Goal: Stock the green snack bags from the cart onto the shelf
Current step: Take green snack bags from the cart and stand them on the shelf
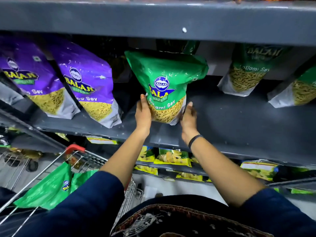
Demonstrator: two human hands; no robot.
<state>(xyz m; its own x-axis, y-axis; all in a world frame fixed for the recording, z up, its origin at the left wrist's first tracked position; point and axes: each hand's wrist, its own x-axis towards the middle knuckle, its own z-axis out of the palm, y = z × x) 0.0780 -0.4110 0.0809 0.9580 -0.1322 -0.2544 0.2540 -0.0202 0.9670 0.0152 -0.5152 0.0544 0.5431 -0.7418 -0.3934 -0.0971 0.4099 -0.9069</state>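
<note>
**Green bag held upright on the grey shelf**

While both forearms reach up from dark blue sleeves, the left hand (142, 113) and the right hand (188, 117) press against opposite lower sides of one green snack bag (168, 79), clamping it between them. It stands upright with its base on the grey shelf (239, 120), near the front edge. To its left lean two purple snack bags (85, 86); to its right, well apart, stand two more green bags (246, 72) further back — a bare stretch of shelf lies between. The right wrist wears a dark band (195, 140). Lower left, the wire cart (51, 161) with its red handle holds another green bag (54, 187), lying tilted. Below the shelf — yellow-and-green packets (172, 157) fill a lower tier.
</note>
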